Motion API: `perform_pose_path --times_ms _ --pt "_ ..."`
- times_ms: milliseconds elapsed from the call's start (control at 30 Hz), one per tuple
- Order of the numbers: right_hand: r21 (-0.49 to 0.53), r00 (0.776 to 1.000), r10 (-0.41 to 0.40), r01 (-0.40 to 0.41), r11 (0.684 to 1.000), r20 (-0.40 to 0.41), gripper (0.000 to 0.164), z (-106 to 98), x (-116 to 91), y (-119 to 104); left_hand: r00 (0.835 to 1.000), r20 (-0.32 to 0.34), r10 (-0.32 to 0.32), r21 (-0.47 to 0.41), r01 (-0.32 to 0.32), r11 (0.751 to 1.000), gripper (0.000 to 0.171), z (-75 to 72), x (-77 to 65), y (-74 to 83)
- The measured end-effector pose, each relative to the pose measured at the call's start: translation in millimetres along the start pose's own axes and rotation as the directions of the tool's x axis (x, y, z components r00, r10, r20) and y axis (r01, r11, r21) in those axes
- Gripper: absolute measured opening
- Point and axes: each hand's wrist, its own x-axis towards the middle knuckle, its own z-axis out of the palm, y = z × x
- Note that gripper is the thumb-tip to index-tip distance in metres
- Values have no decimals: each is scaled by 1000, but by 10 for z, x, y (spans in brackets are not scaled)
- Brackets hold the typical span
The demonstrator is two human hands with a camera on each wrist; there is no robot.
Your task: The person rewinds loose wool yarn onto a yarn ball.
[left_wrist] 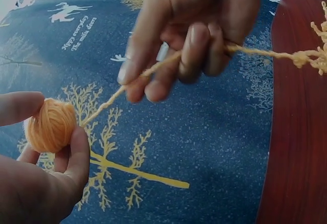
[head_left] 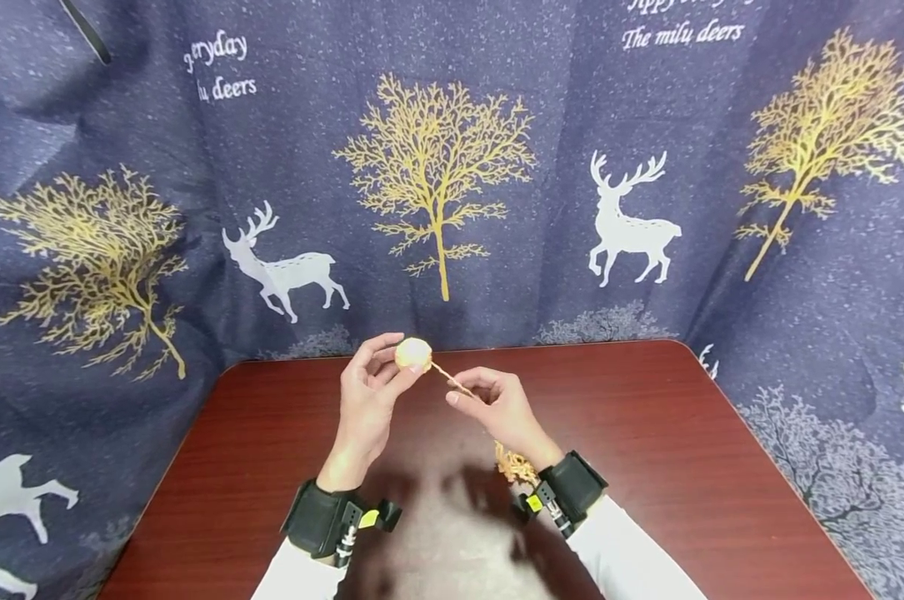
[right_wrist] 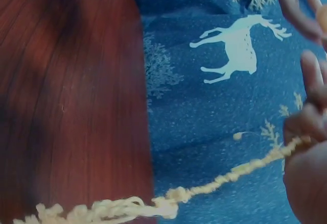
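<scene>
A small ball of yellow-orange yarn [left_wrist: 51, 126] is pinched between the thumb and fingers of my left hand [head_left: 369, 400]. From the ball a twisted yarn strand [left_wrist: 104, 104] runs taut to my right hand [head_left: 500, 408], which grips it between thumb and curled fingers. Past the right hand the strand continues to a bunched, looped clump of yarn [head_left: 515, 464], hanging near the right wrist. In the right wrist view this clump [right_wrist: 102, 211] trails off at the lower left. Both hands are raised above the table, apart from each other.
A reddish-brown wooden table [head_left: 272, 450] lies beneath the hands. Behind and at both sides hangs a dark blue curtain [head_left: 496, 275] printed with deer and golden trees. Black straps [head_left: 320, 518] with small cameras sit on both wrists.
</scene>
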Motion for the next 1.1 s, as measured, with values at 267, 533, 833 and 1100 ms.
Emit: perform_pose_path --times_ms 267,533,833,1100 --pt "-114 972 -204 191 975 -116 12 49 -141 -266 1000 -10 18 -4 -18 1000 44 -10 45 -80" --pt "-257 938 -330 295 920 -104 18 -3 -229 -617 995 7 97 200 -97 975 42 -56 93 -238" --pt "-301 928 -359 317 899 -96 21 -157 -232 -678 980 161 116 328 -164 930 41 -114 110 -300" --pt "-362 922 -295 194 912 -250 17 -368 -213 -625 922 384 -50 342 -92 935 42 -266 154 -190"
